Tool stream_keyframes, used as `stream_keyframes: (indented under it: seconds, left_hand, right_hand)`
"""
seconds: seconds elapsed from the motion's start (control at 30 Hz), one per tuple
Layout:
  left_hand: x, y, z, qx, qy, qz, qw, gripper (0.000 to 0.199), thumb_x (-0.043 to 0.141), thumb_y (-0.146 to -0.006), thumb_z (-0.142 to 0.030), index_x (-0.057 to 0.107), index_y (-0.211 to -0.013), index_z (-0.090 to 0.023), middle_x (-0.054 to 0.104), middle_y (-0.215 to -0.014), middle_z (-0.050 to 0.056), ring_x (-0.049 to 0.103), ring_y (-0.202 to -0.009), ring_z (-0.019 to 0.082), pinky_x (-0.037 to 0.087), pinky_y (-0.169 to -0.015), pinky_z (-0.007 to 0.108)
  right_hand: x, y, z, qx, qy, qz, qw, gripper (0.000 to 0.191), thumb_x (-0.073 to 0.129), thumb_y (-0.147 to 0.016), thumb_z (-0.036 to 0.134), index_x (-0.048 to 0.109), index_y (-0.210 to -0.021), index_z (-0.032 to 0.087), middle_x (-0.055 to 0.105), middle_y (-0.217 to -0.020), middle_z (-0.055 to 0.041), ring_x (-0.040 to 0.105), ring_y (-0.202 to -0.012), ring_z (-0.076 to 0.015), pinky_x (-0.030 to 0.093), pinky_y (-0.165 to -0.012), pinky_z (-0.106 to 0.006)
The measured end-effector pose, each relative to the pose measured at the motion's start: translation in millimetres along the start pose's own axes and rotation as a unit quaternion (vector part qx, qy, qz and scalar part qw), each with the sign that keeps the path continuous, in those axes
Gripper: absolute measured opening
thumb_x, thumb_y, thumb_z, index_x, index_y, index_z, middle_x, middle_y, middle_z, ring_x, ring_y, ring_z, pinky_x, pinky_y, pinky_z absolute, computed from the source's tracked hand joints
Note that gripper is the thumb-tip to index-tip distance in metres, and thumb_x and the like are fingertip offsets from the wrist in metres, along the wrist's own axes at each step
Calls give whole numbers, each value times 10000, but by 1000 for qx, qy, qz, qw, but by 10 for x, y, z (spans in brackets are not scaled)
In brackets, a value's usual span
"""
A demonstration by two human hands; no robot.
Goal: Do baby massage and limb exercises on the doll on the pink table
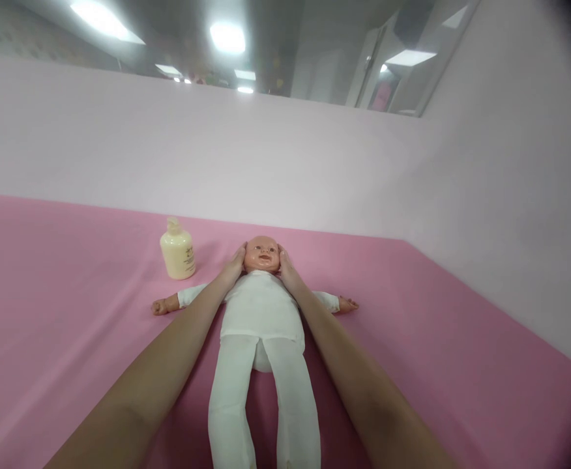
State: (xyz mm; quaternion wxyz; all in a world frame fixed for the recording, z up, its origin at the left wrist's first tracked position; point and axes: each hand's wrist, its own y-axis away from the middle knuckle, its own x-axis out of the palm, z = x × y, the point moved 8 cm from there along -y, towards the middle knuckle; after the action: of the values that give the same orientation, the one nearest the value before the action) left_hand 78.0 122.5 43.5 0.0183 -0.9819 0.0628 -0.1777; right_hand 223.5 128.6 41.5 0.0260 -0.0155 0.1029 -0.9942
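Forearms (139, 384): both bare, reaching in from the lower edge, one along each side of a baby doll (263, 306), and converging toward its head (262, 254).
Doll's legs (229, 397): in white trousers, slightly apart, pointing toward the person and running to the bottom of the view.
Doll's body: lying on its back on a pink cover (70, 306), in a white top; arms spread out to both sides in white sleeves, partly hidden behind the person's forearms.
Left hand (235, 262): unfurled, laid against the side of the doll's head nearer the bottle; some fingers are hidden, and how firmly it presses cannot be told.
Right hand (288, 266): likewise unfurled against the opposite side, so that the head sits between the two hands; its pressure cannot be told either.
Pump bottle (178, 254): pale yellow, upright on the cover, left of the doll's head and apart from the left hand; the print on it is too small to read.
Wall (217, 156): whitish, rising behind the cover's far edge.
Glass panel (315, 58): above the wall, showing bright ceiling lights; mirror or window, cannot tell.
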Motion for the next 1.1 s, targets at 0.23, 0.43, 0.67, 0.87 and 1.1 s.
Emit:
stream_keyframes:
  seconds: [0.23,0.43,0.67,0.87,1.1]
  left_hand:
    - [2,-24,23,-42,-15,-4,999,753,539,-946,-478,224,-1587,-238,426,-1562,79,485,-1383,266,482,-1065,345]
    - [-70,-92,108,-3,-71,58,996,1178,833,-695,-443,118,-1604,-221,271,-1634,124,397,-1440,297,404,-1142,377]
    - [-112,-124,145,22,-101,65,992,1360,933,-540,-302,87,-1603,-237,167,-1660,137,327,-1474,308,404,-1143,391]
    - [-121,-152,147,26,-91,62,994,1314,909,-531,-197,141,-1596,-243,148,-1667,119,281,-1494,315,390,-1152,392]
    - [-104,-120,176,-7,-77,68,995,1190,740,-592,-127,126,-1602,-262,246,-1647,79,343,-1467,302,395,-1145,374]
  right_hand:
    - [-20,151,162,45,-45,-20,998,658,604,-792,409,425,-1408,262,571,-1424,-74,460,-1395,-300,428,-1139,-497]
    - [-77,77,64,52,-61,-13,997,812,576,-635,179,417,-1426,269,458,-1534,-43,450,-1404,-301,468,-1106,-485]
    - [-72,1,-93,48,-15,53,997,1094,615,-576,165,165,-1567,281,367,-1586,-62,433,-1416,-311,405,-1143,-520]
    - [-72,9,-194,83,-14,57,995,1257,742,-580,218,1,-1594,277,238,-1639,-70,394,-1441,-310,387,-1158,-498]
    - [-77,28,-196,85,-45,31,995,1160,612,-572,158,75,-1590,301,310,-1616,-27,464,-1395,-282,416,-1141,-496]
